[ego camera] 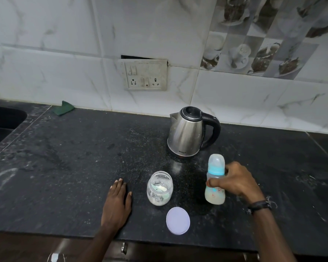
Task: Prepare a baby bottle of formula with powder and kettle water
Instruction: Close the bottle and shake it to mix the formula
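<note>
A baby bottle (215,193) with a blue collar and a clear cap stands on the black counter (83,167), holding milky liquid. My right hand (235,181) is wrapped around its middle. To its left stands an open glass jar (159,188) with a little white powder and a scoop inside. The jar's pale round lid (178,220) lies flat in front of it. My left hand (117,201) rests flat on the counter, left of the jar, holding nothing. A steel kettle (187,133) with a black handle stands behind the bottle, lid shut.
A sink (2,121) is set into the counter at the far left. A green cloth (63,108) lies against the tiled wall. A switch and socket plate (145,75) sits on the wall above. The counter's front edge runs just below my wrists.
</note>
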A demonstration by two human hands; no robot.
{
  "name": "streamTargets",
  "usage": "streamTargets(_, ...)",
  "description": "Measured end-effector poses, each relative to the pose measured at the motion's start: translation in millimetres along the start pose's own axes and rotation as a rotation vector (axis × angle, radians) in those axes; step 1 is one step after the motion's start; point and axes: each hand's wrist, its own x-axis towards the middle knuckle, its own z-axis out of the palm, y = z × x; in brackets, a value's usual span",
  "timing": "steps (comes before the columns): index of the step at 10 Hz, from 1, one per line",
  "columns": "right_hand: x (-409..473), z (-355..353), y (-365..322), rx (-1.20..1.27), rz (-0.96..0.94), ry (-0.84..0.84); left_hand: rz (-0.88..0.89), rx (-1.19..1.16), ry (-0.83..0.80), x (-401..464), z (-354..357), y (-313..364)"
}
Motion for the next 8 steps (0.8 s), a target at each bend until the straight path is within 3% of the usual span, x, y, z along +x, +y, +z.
streamTargets(1, 0.2, -2.5, 2.8, 0.063, -0.022, -0.041, -0.003, 0.005, 0.003, 0.8, -0.4, -0.2)
streamTargets(2, 0.3, -3.5, 4.1, -0.021, 0.008, 0.067, 0.000, 0.001, 0.000, 1.1, 1.6, -1.8)
streamTargets(8, 1.9, -4.1, 4.5, 0.048, -0.015, -0.006, -0.005, 0.002, -0.005, 0.5, 0.2, -1.2)
